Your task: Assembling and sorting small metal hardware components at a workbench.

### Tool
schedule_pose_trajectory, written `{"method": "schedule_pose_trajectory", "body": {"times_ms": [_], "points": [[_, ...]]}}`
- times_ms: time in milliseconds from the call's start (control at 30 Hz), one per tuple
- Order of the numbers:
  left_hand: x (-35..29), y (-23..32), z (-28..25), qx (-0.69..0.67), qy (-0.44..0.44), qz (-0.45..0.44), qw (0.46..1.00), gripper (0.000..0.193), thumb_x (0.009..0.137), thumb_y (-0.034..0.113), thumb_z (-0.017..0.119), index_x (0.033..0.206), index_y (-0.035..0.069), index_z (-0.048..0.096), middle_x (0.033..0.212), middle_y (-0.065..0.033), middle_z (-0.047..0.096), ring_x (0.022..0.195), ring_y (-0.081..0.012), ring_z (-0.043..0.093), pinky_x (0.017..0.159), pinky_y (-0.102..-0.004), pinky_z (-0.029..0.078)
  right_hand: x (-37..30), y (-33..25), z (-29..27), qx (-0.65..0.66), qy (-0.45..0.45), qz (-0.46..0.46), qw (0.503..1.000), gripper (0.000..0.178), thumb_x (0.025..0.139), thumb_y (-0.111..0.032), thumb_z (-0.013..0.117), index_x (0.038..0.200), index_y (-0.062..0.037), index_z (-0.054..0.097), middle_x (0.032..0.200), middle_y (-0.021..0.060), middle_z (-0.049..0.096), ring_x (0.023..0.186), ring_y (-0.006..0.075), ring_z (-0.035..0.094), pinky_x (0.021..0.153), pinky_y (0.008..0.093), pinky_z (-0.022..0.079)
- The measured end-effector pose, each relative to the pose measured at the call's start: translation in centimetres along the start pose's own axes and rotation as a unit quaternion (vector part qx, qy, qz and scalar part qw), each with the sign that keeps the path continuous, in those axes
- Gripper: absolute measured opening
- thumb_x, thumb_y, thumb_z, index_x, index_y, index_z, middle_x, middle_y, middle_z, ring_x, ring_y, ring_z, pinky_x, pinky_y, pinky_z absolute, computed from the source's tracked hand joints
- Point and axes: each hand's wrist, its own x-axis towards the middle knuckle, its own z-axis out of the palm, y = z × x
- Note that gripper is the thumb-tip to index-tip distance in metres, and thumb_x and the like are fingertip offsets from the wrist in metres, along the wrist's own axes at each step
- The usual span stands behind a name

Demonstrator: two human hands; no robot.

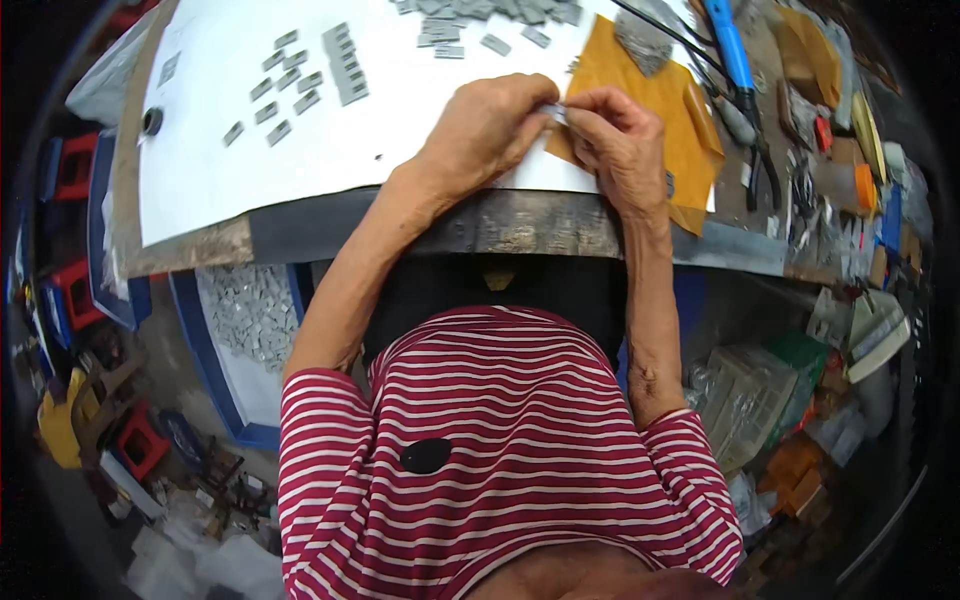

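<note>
1. The small piece is pale grey to whitish and slim, and looks slightly shiny; fingers cover most of it, so its full outline and any markings cannot be made out.
2. It sits between the fingertips of the 2 hands, over the white sheet near the table's front edge, just beside the left border of the mustard-brown sheet.
3. The left hand grasps the piece from the left with thumb and forefinger, its back turned up and its other fingers curled.
4. The right hand pinches it from the right between thumb and forefinger, the remaining fingers bent in.
5. Left of the hands lie scattered grey blocks, short, flat and oblong, with darker marks on their faces; beside them, similar ones form a close-set column.
6. Beyond the hands is a heap of grey pieces, matt and overlapping.
7. On the mustard-brown sheet rests a clear bag of tiny greyish bits; a blue-handled tool lies to its right.
</note>
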Motion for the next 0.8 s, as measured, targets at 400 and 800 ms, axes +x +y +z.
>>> {"method": "schedule_pose_trajectory", "body": {"times_ms": [400,800], "points": [[-5.6,-0.7,-4.9,0.063,0.097,-0.073,0.991,0.018,0.078,0.008,0.062,0.094,0.001,0.06,0.081,-0.011,0.063,0.067,-0.0182,0.06,0.059,-0.0265,0.05,-0.3,0.0,0.4,0.026,-0.016,-0.008,1.0,0.018,0.084,-0.008,0.056,0.094,0.0068,0.059,0.069,0.0044,0.055,0.052,0.005,0.044,0.046,0.0163,0.034],[-11.2,-3.1,-10.8,0.185,0.209,-0.267,0.923,0.018,0.072,0.008,0.063,0.086,-0.003,0.062,0.075,-0.0095,0.06,0.061,-0.0159,0.055,0.057,-0.0274,0.046,-0.2,0.1,0.5,-0.006,-0.022,-0.013,1.0,0.017,0.084,-0.007,0.056,0.093,0.0066,0.059,0.073,0.0064,0.057,0.053,0.0053,0.045,0.046,0.0168,0.035]]}}
